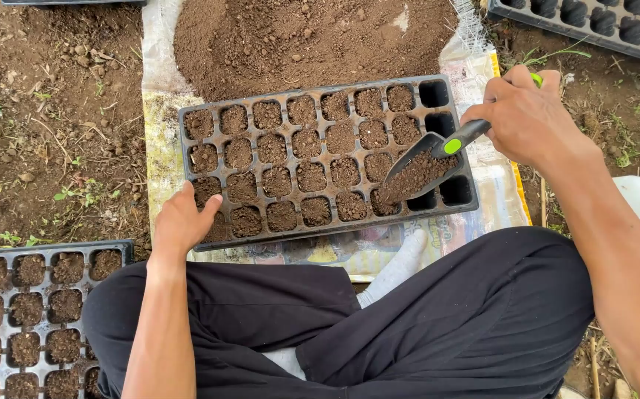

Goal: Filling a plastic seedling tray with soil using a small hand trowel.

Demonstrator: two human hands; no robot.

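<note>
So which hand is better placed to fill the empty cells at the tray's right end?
Right. The right hand holds the trowel, loaded with soil, directly over those empty cells. The left hand rests on the seed tray at its far left corner.

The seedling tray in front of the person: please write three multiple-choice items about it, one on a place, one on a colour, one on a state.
1. Where are the empty cells of the seedling tray?
A. right column
B. left column
C. middle

2. What colour is the mark on the trowel?
A. red
B. green
C. blue

3. What is the trowel's state?
A. empty
B. lying on the ground
C. loaded with soil

Answers:
1 A, the dark unfilled cells are at the right edge.
2 B, a green spot shows at the neck.
3 C, the right hand holds it with soil on the blade; the left hand rests on the tray's corner.
</note>
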